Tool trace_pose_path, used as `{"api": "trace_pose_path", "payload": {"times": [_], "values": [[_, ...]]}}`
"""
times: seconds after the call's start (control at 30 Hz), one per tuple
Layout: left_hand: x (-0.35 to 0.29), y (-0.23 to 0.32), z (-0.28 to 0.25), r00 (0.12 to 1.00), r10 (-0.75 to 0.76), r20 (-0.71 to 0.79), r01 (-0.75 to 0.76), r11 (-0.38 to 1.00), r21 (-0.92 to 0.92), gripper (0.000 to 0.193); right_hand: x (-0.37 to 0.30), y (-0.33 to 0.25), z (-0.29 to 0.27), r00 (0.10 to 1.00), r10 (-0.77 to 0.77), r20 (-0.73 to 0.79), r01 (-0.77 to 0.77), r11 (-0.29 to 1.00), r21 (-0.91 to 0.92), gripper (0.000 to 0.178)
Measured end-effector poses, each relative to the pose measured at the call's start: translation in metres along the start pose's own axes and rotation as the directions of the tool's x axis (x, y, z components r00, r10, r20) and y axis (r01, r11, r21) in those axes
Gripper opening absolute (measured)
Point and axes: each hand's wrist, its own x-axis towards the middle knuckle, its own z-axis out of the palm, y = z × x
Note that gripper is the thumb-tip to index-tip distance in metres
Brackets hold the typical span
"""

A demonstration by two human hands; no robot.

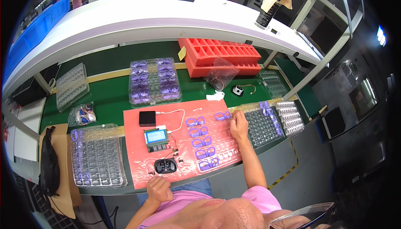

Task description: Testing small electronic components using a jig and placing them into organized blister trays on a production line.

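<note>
My right hand (239, 125) is closed at the far right of a clear tray (227, 156), its fingertips on a purple ear-hook earphone (223, 115). Down the tray's left side lie several more purple pairs (202, 141). My left hand (159, 189) is curled into a fist at the table's front edge; whether anything is inside is hidden. Just beyond it sits an open black earphone case (166, 166), wired to a small circuit board with a lit blue screen (156, 136). A white cable joins the board to a black box (147, 118). All these rest on a red mat (138, 162).
Clear trays stand left (98, 158) and right (261, 124), with a purple-filled stack (154, 82) behind. Red slotted bins (221, 57), a clear bag (222, 74) and a small wired device (238, 90) sit at the back. A white shelf (146, 18) spans above.
</note>
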Motion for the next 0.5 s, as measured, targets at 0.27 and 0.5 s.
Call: {"api": "trace_pose_path", "payload": {"times": [0.27,0.5], "values": [[-0.0014,-0.0012,0.0009,1.000,0.021,0.017,-0.021,1.000,0.002,0.009,0.0005,-0.0035,-0.0004,0.997,-0.052,-0.050,0.053,0.998,0.016,0.012],[0.0000,-0.0019,0.0021,0.999,0.034,0.020,-0.034,0.999,0.011,0.008,0.0019,0.0000,0.0016,0.995,-0.070,-0.068,0.071,0.997,0.013,0.012]]}}
